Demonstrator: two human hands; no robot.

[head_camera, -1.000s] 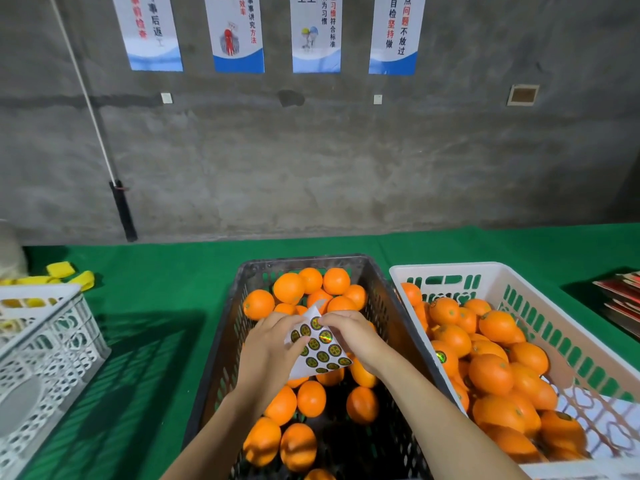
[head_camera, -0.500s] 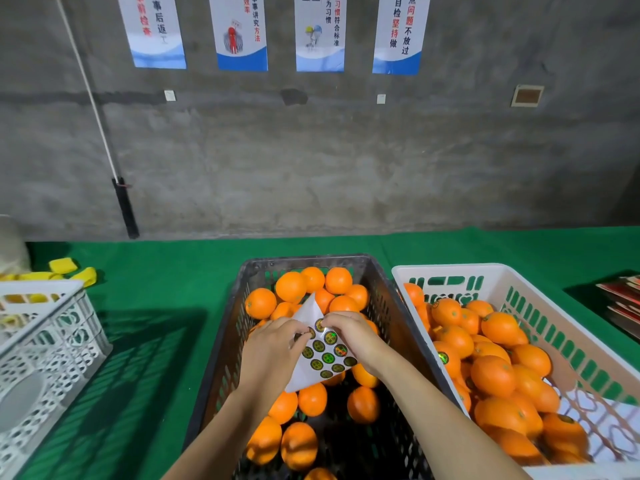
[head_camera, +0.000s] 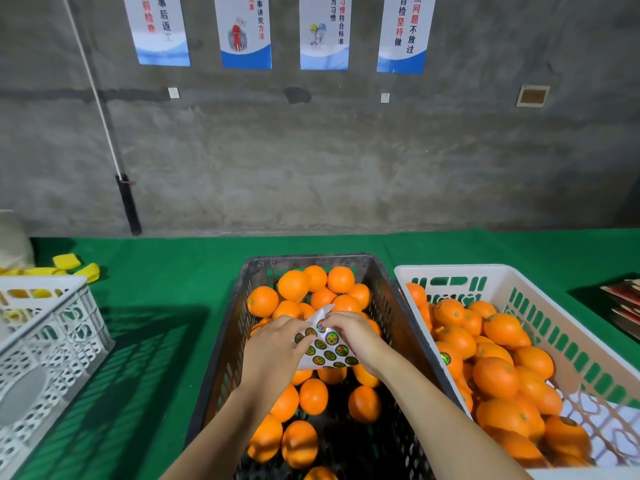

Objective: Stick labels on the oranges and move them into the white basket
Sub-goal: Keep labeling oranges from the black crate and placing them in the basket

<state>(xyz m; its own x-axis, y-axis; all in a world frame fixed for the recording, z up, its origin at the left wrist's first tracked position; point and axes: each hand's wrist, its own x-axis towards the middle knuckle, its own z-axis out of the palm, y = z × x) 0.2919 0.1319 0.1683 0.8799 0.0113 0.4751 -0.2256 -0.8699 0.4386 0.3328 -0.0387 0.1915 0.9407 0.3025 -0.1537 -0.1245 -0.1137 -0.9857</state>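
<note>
Beyond both hands, 4 posters (head_camera: 324, 31) hang on the grey wall (head_camera: 346, 161), printed in Chinese; the rightmost reads 问题 in red and 不放过 in black. Under the hands, the green surface (head_camera: 162, 306) carries a black basket (head_camera: 391, 327) of unlabelled oranges (head_camera: 313, 396). Just right of the right hand stands the white basket (head_camera: 540, 299), its oranges (head_camera: 495, 377) wearing small round stickers. Far left of the left hand sits a white crate (head_camera: 45, 348). Both forearms reach forward over the black basket. The left hand (head_camera: 273, 348) grips the label sheet (head_camera: 325, 348) from its left edge with curled fingers. The right hand (head_camera: 349, 332) pinches at the sheet's upper part, fingertips bent down onto it. The sheet lies between the 2 hands, its long axis slanting from the near right towards its curled far tip, face up with rows of round green-and-gold labels whose print is too small to read.
</note>
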